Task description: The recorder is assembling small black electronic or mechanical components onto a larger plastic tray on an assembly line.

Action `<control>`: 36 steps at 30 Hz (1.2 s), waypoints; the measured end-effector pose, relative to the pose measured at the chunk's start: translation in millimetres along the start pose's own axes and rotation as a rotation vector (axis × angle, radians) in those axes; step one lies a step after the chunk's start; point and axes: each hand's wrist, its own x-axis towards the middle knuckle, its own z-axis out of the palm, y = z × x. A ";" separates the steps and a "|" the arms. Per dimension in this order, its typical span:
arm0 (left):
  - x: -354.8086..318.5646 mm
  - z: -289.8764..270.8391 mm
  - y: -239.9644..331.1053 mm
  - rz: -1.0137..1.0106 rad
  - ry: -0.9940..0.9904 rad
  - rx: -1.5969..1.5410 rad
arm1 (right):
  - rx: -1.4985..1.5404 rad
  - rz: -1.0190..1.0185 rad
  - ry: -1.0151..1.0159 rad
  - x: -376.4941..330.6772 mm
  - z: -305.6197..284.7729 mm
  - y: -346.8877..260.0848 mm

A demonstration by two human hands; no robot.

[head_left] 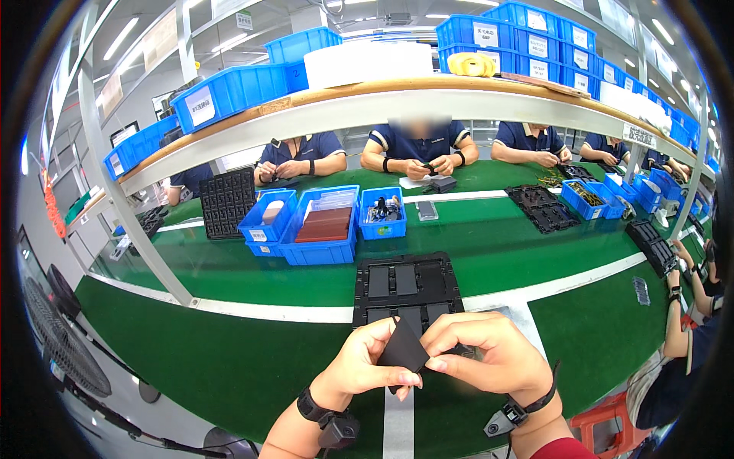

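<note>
A flat black rectangular piece [404, 348] is held tilted above the green table, close to me. My left hand [358, 358] grips it, with the thumb on its lower edge and the fingers behind it. My right hand [489, 350] is closed, thumb and forefinger pinching at the piece's right corner. Whether a smaller part sits in that pinch is hidden. Just beyond my hands lies a black moulded tray [451, 279] holding several dark flat rectangular pieces [379, 281] in its slots. My fingers cover the tray's near edge.
Past the tray stand blue bins: one with brown flat pieces [325, 226], one with small parts [384, 218]. A black tray [228, 203] leans upright at left. A shelf [382, 88] with blue boxes spans overhead. Co-workers sit across the green table [252, 348] and at right.
</note>
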 end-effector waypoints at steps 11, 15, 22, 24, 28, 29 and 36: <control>-0.8 14.0 3.7 -0.062 0.057 0.116 | -0.218 -0.103 0.224 5.7 12.7 7.5; 4.8 28.2 7.0 0.124 0.318 0.111 | -0.576 -0.391 0.674 19.3 21.2 25.9; 3.7 32.3 4.6 0.514 0.630 0.271 | -0.594 -0.453 0.417 20.2 40.3 50.6; 0.9 31.8 5.0 0.482 0.610 0.289 | -0.418 -0.412 0.403 21.6 54.4 55.3; 2.0 16.1 5.7 0.554 0.490 0.403 | -0.166 -0.131 0.467 4.1 64.1 60.2; 5.0 11.7 6.3 0.706 0.377 0.435 | -0.171 -0.134 0.462 2.7 67.2 65.3; 3.5 -2.9 5.9 0.468 0.291 -0.075 | 0.774 -0.002 -0.179 10.7 70.8 85.6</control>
